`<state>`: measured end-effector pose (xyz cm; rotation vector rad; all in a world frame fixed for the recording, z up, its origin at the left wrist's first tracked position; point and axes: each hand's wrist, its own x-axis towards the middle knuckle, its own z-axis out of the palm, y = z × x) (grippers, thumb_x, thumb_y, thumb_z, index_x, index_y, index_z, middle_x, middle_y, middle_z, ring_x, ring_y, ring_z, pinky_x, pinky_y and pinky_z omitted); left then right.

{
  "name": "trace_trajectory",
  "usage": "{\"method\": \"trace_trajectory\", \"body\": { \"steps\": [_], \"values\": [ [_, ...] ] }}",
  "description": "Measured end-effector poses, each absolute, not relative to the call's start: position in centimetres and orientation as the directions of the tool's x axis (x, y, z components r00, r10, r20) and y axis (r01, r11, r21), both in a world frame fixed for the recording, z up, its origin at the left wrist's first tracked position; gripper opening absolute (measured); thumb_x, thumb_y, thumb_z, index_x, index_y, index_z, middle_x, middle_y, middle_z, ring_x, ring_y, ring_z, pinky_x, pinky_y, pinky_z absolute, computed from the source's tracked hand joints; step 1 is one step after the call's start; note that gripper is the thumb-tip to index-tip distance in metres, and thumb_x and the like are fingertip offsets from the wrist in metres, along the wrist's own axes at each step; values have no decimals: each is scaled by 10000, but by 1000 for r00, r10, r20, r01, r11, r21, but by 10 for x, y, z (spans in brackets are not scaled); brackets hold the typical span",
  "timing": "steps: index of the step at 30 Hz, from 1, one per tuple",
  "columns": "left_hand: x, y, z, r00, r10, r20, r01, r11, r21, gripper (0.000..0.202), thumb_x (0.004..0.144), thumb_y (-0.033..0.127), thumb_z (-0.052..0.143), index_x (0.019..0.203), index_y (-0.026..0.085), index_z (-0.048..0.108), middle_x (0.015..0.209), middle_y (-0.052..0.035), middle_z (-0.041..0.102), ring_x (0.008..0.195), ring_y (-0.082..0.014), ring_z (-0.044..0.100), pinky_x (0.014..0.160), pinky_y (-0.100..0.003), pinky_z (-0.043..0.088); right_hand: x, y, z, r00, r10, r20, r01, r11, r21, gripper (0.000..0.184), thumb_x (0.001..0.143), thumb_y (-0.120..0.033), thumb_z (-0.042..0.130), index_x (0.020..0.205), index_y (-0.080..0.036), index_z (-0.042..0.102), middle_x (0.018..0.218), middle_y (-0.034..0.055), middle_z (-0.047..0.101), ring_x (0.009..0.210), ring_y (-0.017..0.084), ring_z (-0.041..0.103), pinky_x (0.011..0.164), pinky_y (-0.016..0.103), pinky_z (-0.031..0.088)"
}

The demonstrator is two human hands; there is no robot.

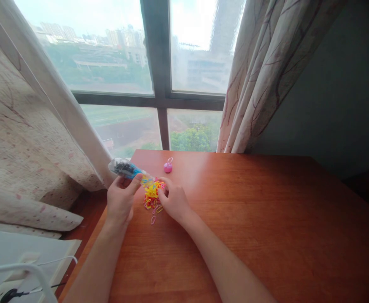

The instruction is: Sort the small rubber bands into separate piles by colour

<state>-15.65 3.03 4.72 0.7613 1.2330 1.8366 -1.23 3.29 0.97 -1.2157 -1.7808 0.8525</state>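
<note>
My left hand (121, 199) is closed round a clear plastic bag (124, 167) holding black, blue and yellow rubber bands, tilted with its mouth toward the right. Below that mouth, a loose pile of yellow, red and pink rubber bands (152, 194) lies on the wooden table (250, 219). My right hand (173, 198) is at the pile's right side, thumb and fingers bent close together by the bag's mouth. What its fingertips grip there, if anything, is too small to make out. A single pink rubber band (153, 220) lies apart, nearer to me.
A round pink object with a pale loop (168, 167) stands behind the pile, toward the window (159, 101). Patterned curtains (35, 109) hang on both sides. At lower left, beyond the table's edge, are a white tube (23, 269) and a plugged-in power strip (6, 290).
</note>
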Motion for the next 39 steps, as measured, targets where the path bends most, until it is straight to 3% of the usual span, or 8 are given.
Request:
{"method": "trace_trajectory", "body": {
  "steps": [4, 7, 11, 14, 17, 27, 34, 39],
  "values": [
    [-154, 29, 52, -503, 864, 27, -329, -220, 918, 431, 529, 288, 904, 884, 150, 702, 857, 8, 710, 788, -124, 659, 775, -254, 557, -14, 30, 13, -240, 935, 261, 335, 332, -882, 315, 879, -217, 520, 1169, -199, 641, 586, -74, 497, 527, 98, 474, 544, 190, 362],
    [-154, 29, 52, -488, 873, 8, -360, -209, 909, 422, 543, 290, 898, 888, 156, 695, 863, 14, 702, 773, -117, 658, 763, -253, 562, -16, 29, 11, -264, 923, 279, 174, 331, -928, 331, 881, -227, 501, 1178, -193, 642, 567, -85, 443, 490, 80, 411, 508, 182, 338],
    [-154, 29, 51, -452, 892, -13, -383, -181, 906, 417, 567, 325, 887, 887, 150, 685, 844, 6, 700, 739, -124, 665, 721, -250, 565, -20, 27, 5, -370, 885, 282, -7, 300, -954, 510, 851, -203, 529, 1361, -205, 517, 559, -105, 418, 460, 75, 375, 476, 178, 330],
    [-152, 28, 50, -406, 913, -26, -393, -149, 907, 414, 584, 340, 877, 891, 152, 673, 861, 2, 700, 738, -122, 668, 704, -235, 560, -23, 25, 1, -459, 843, 280, -10, 310, -951, 691, 817, -162, 571, 1472, -224, 360, 581, -110, 478, 482, 84, 443, 501, 184, 373],
    [-149, 26, 50, -349, 936, -41, -388, -104, 916, 405, 586, 326, 875, 882, 140, 670, 885, -22, 704, 766, -143, 674, 712, -254, 564, -23, 23, 1, -501, 821, 275, -15, 310, -951, 740, 804, -140, 585, 1487, -236, 318, 594, -108, 494, 496, 87, 465, 497, 182, 379],
    [-152, 28, 51, -439, 898, 10, -316, -165, 934, 429, 572, 321, 877, 904, 150, 667, 914, -18, 710, 834, -152, 669, 809, -288, 543, -22, 28, 9, -503, 853, 139, -95, 106, -990, 608, 824, -163, 573, 1415, -207, 439, 561, -114, 390, 488, 72, 398, 491, 161, 366],
    [-157, 30, 49, -508, 856, 93, -226, -237, 945, 377, 581, 301, 875, 874, 160, 686, 878, 0, 714, 816, -129, 657, 837, -264, 527, -15, 35, 5, -289, 937, 194, 93, 229, -969, 321, 809, -201, 556, 1107, -165, 667, 545, -93, 432, 485, 72, 392, 478, 161, 319],
    [-156, 30, 46, -528, 834, 161, -133, -268, 954, 357, 579, 280, 870, 866, 158, 697, 894, -16, 727, 843, -153, 672, 889, -278, 513, -8, 39, 7, -171, 963, 207, 187, 238, -953, 243, 831, -233, 508, 938, -164, 715, 552, -61, 495, 504, 95, 443, 499, 185, 342]
  ]
}}
